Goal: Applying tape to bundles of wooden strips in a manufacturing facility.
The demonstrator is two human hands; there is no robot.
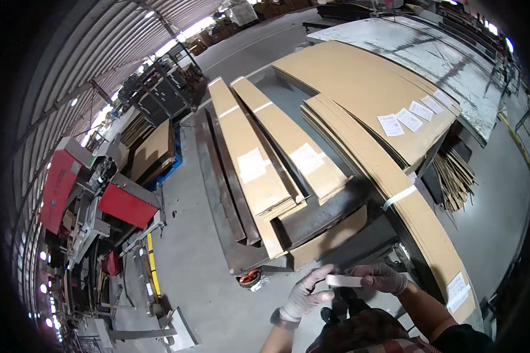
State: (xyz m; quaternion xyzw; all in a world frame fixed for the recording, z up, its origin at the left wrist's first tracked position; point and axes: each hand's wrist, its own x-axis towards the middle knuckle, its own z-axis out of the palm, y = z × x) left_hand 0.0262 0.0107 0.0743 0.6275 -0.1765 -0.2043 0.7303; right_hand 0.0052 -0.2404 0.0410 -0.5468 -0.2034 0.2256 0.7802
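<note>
Left forearm (277, 341), cut off below; white strip (344, 281), right end hidden by the right hand (386, 279); paper label (390, 125), print illegible.

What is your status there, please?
Right hand holding pale strip. Left hand at its left end. Banded cardboard stack to the right, not visibly blocking.
</note>
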